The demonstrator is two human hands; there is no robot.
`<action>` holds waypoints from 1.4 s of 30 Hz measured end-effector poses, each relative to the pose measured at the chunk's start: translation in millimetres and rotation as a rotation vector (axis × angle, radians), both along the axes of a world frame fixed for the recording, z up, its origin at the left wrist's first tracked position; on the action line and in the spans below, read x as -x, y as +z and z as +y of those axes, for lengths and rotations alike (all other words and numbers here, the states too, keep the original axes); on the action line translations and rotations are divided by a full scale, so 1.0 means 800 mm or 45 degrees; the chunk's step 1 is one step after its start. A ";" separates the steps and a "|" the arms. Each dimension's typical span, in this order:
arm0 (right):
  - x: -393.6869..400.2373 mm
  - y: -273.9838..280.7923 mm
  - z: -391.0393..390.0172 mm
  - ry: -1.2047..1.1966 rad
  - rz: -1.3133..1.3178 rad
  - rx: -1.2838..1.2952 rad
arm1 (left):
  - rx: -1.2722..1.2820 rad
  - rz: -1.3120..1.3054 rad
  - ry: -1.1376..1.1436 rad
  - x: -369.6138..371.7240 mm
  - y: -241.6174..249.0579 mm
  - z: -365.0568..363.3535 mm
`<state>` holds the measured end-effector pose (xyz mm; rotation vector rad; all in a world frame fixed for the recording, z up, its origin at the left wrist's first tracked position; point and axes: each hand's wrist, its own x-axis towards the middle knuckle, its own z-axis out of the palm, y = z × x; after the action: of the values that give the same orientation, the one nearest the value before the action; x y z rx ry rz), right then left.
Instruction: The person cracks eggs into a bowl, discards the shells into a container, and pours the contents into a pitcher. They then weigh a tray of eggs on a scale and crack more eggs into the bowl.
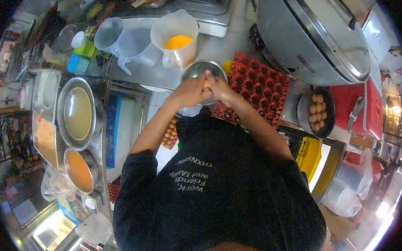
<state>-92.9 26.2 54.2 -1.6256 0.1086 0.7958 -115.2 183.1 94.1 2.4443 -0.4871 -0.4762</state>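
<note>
My left hand (191, 92) and my right hand (219, 87) are closed together over a round metal bowl (190, 73). Between their fingers a small part of a brown egg (206, 84) shows; the rest of it is covered by the fingers. Just behind the bowl stands a clear plastic jug (174, 28) with orange-yellow liquid in it. Beside my right forearm lies a red egg tray (263, 82) with rows of hollows. The inside of the bowl is partly hidden by my hands.
Two empty jugs (137, 40) stand at the back left. Basins of pale liquid (78, 113) and orange liquid (79, 171) sit on the left. To the right are a large cooker (303, 34) and a pot of eggs (317, 112). More eggs (170, 135) lie low beside my left arm.
</note>
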 end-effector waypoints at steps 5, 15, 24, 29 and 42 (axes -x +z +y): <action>-0.013 -0.020 -0.003 0.121 0.080 0.106 | 0.040 0.085 -0.005 -0.002 -0.009 0.004; -0.011 0.011 -0.005 0.181 -0.013 -0.011 | 0.158 0.142 -0.015 -0.004 -0.015 0.010; -0.021 -0.020 -0.007 0.240 -0.029 0.100 | 0.136 0.178 -0.027 -0.001 -0.008 0.009; -0.011 0.037 -0.012 0.194 0.084 -0.018 | 0.239 0.110 0.032 0.005 -0.010 0.011; -0.016 0.003 -0.003 0.320 -0.259 0.287 | 0.245 -0.063 -0.024 0.011 -0.019 0.010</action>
<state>-80.0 23.9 56.3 -1.9504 -0.1591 0.8251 -123.8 191.2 79.1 2.2727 -0.5511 -0.3603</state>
